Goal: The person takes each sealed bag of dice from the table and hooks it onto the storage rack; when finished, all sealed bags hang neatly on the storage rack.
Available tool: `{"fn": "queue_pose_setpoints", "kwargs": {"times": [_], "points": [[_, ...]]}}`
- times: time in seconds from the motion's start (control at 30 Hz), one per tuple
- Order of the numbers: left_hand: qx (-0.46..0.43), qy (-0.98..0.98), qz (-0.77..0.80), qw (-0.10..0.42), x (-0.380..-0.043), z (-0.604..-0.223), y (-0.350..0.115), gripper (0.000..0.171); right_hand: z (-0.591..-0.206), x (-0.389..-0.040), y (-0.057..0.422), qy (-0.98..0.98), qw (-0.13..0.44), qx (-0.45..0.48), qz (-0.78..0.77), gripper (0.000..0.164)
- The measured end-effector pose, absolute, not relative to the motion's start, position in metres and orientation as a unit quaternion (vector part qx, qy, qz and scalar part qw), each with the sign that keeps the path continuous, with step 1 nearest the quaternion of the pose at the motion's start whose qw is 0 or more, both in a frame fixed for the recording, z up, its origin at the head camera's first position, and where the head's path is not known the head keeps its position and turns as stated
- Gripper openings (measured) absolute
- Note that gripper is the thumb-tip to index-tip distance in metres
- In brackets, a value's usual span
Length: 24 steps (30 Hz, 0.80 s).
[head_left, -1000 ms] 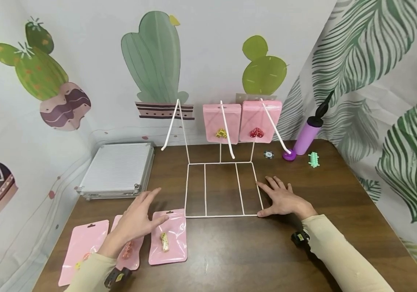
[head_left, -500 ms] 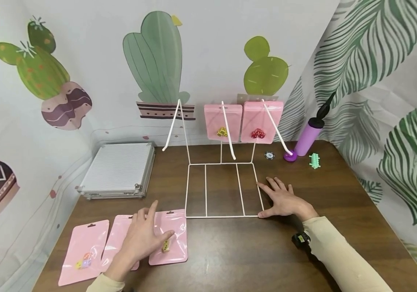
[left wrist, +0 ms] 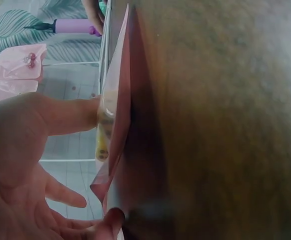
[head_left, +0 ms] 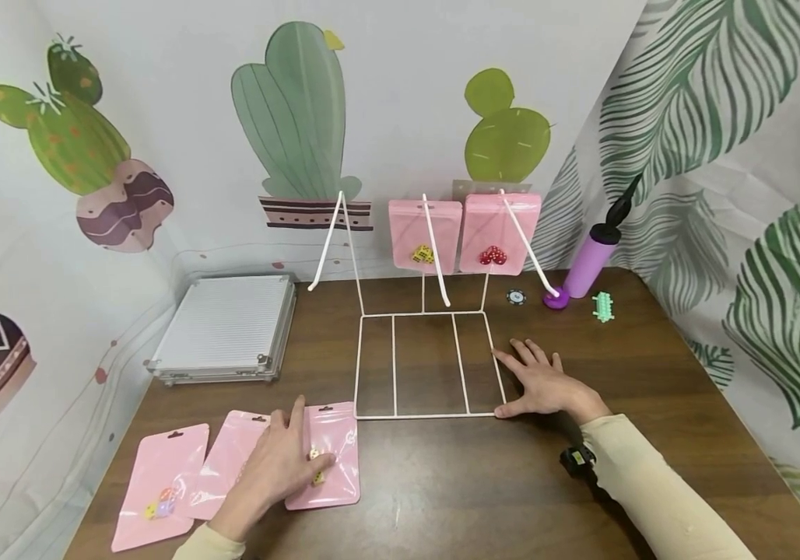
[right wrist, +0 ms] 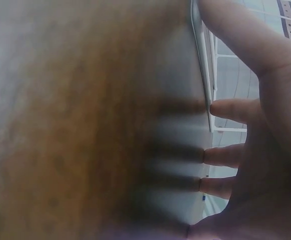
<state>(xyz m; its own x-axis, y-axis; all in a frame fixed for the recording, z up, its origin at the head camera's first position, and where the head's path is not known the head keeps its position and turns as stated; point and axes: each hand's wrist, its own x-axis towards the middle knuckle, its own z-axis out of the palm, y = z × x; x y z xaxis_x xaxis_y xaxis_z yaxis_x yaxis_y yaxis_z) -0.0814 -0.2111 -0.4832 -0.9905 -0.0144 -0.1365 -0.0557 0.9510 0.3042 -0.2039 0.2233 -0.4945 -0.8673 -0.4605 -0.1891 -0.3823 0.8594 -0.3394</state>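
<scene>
A pink zip bag with yellow dice (head_left: 333, 428) lies on the table beside the white wire rack (head_left: 428, 416). My left hand (head_left: 277, 463) is over its left side, thumb touching the bag near the dice. In the left wrist view, the thumb lies against the bag (left wrist: 116, 100), one finger stands apart and other fingertips reach its edge. My right hand (head_left: 543, 385) has its fingers spread on the table, with thumb and a fingertip touching the rack's right side. Two pink bags, one with yellow dice (head_left: 424, 225) and one with red dice (head_left: 501, 225), hang on the rack's hooks.
Two more pink bags lie left: one with coloured dice (head_left: 162, 474), another partly under the left hand (head_left: 228, 451). A silver case (head_left: 225, 323) stands behind them. At the back right are a purple pump (head_left: 589, 264), a poker chip (head_left: 515, 296) and a green toy (head_left: 603, 306).
My left hand has moved down and right from above the middle bag onto the bag nearest the rack, its thumb now touching it. My right hand stays at the rack's side.
</scene>
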Motion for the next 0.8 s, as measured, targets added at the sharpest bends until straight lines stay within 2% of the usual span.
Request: {"fn": "queue_pose_setpoints", "kwargs": {"times": [0.27, 0.8], "points": [[-0.027, 0.983, 0.164, 0.078, -0.0813, -0.4851, -0.2104, 0.116, -0.4963, -0.2036, 0.2243, 0.954, 0.131, -0.223, -0.149, 0.113], [-0.028, 0.981, 0.186, 0.047, -0.0796, -0.4831, -0.2052, 0.12, -0.4959, -0.2042, 0.2238, 0.955, 0.137, -0.22, -0.148, 0.113]]}}
